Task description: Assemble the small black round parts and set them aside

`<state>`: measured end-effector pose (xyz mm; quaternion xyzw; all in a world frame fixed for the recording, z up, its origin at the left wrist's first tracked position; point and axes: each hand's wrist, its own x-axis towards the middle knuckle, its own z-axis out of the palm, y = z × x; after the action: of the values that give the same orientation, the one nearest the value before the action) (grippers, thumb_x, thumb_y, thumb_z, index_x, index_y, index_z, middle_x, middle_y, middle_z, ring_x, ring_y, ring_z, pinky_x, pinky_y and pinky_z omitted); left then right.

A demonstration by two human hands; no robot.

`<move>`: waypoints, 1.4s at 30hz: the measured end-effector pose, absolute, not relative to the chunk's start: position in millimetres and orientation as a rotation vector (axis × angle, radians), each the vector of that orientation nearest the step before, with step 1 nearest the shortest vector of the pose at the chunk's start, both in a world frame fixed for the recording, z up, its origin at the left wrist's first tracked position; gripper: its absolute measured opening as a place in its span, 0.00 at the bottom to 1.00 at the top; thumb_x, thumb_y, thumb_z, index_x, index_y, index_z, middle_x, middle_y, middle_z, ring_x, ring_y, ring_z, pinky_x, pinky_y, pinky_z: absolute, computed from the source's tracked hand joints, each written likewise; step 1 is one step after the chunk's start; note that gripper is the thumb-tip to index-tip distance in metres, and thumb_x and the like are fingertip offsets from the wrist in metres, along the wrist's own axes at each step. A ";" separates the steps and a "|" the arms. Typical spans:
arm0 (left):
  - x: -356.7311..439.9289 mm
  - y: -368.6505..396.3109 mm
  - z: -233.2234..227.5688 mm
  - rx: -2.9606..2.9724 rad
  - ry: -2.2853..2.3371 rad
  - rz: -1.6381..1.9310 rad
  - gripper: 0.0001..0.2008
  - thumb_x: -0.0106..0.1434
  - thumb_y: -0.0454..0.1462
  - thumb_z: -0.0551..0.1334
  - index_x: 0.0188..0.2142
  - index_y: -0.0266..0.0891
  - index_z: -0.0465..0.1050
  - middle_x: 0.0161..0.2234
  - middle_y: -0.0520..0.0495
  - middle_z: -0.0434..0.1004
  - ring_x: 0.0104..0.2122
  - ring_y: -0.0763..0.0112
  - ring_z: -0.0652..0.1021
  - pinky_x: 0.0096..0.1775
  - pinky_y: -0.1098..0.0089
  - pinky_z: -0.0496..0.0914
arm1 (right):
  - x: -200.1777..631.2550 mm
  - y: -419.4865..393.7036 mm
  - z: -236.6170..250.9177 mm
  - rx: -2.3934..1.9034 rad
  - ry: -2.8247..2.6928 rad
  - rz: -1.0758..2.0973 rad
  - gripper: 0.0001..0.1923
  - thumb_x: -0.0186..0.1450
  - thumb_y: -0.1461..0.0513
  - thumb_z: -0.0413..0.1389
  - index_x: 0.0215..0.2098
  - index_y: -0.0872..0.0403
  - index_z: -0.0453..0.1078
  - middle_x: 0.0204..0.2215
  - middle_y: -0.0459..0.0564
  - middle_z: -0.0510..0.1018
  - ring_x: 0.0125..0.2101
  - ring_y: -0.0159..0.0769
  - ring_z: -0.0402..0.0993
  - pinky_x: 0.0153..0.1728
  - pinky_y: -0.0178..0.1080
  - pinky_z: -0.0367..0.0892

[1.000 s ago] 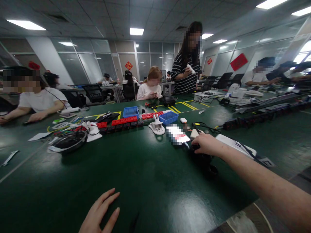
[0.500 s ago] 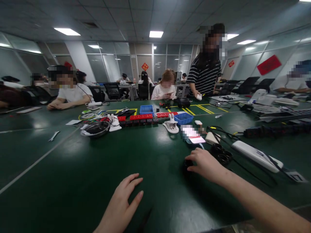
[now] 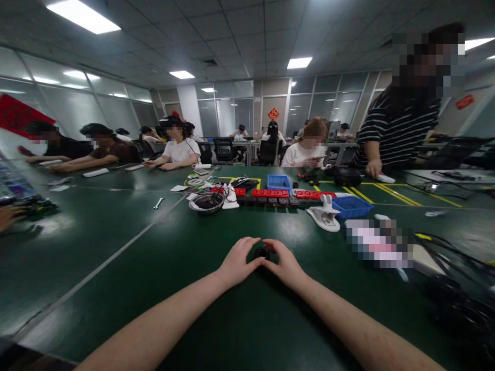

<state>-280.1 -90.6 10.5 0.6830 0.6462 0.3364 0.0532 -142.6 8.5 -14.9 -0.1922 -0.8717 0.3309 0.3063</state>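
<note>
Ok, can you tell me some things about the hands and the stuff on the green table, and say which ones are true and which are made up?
1. Both hands touch the small black round object. True: the left hand and the right hand meet around it.
2. The table is red. False: it is dark green.
3. Two blue trays, blue tray and second blue tray, stand beyond the hands. True.
4. The metal bowl sits right of the hands. False: it is to their left, farther back.
</note>
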 end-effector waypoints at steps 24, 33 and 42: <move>-287.6 -61.9 35.2 2.227 1.542 0.649 0.19 0.50 0.36 0.59 0.44 0.45 0.64 0.40 0.49 0.65 0.41 0.69 0.66 0.43 0.67 0.60 | -136.1 36.9 -9.9 -0.583 -2.683 0.896 0.23 0.45 0.57 0.58 0.40 0.53 0.66 0.32 0.48 0.70 0.34 0.36 0.64 0.34 0.36 0.58; -268.5 -23.5 28.0 2.328 1.562 0.660 0.19 0.51 0.37 0.59 0.44 0.43 0.63 0.40 0.49 0.67 0.41 0.69 0.66 0.44 0.68 0.60 | -116.0 71.6 -9.9 -0.617 -2.657 0.891 0.21 0.46 0.56 0.58 0.38 0.54 0.67 0.29 0.47 0.71 0.31 0.34 0.64 0.31 0.35 0.58; -259.2 -14.5 4.5 2.193 2.004 0.857 0.20 0.47 0.47 0.60 0.37 0.39 0.66 0.32 0.49 0.66 0.35 0.67 0.67 0.37 0.66 0.62 | -124.8 68.3 -23.8 -0.933 -2.534 0.576 0.17 0.44 0.53 0.57 0.27 0.55 0.64 0.25 0.46 0.69 0.28 0.34 0.63 0.27 0.33 0.54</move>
<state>-259.2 -14.5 4.5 0.7091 0.6479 0.2770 0.0250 -124.8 68.3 -23.8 -0.3319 -0.9012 0.2047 0.1890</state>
